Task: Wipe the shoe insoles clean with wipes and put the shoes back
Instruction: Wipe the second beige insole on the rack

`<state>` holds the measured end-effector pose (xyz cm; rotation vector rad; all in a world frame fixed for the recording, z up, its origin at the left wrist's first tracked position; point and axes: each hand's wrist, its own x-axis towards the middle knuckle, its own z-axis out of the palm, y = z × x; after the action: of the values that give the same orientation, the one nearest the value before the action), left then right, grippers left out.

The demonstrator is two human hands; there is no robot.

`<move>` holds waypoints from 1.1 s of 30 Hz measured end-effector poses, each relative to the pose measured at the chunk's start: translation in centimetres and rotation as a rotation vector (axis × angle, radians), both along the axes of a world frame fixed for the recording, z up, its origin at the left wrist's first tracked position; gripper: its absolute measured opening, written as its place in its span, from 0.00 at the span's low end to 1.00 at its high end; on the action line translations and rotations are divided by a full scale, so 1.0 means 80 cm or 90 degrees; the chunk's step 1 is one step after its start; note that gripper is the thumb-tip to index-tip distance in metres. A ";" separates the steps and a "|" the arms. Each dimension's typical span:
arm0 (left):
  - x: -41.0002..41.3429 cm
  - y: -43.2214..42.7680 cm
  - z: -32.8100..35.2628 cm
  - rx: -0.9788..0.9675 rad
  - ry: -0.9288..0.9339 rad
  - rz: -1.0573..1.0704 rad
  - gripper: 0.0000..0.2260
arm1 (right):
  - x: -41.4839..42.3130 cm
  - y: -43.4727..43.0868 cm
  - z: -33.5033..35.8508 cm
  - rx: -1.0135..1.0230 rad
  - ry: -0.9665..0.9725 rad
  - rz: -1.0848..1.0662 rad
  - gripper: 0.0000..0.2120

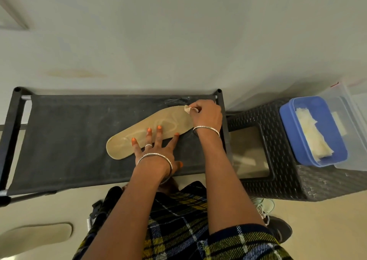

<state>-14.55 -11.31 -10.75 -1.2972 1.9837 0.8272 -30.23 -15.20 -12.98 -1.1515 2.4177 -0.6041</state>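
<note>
Tan foam, flat and foot-shaped: insole [166, 121] laid aslant on the black fabric top of the shoe rack [69, 136], toe end near its far right corner, heel toward the middle. Pinned there by the left hand [155, 152], fingers spread and pressed flat on the midsection, thumb out on the fabric near the front edge, most likely to stop any sliding under the rubbing. Small crumpled pale wipe [187, 109] pinched between thumb and fingertips of the right hand [208, 115], touching the toe tip; probably working that end. Just past the right edge, on a dark woven-pattern plastic stool [278, 180]: open blue plastic box [288, 121] with white folded wipes [311, 134] inside, handy for a fresh one. Second tan insole [37, 234] down on the pale floor, blurred, cleanliness impossible to judge. Shoes mostly hidden: only a mint-green sneaker [264, 206] and a dark shoe [280, 228] peeking past the right arm and the plaid garment [178, 220]. Lower rack shelves out of sight; clear container behind the blue box cut off at the frame.
</note>
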 end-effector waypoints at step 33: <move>-0.003 -0.008 -0.007 0.029 -0.015 -0.021 0.39 | -0.024 -0.002 0.006 0.085 -0.022 0.006 0.02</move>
<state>-14.81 -11.91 -11.35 -1.2399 1.9505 0.8332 -32.18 -15.34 -12.53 -1.0880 2.3819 -0.4490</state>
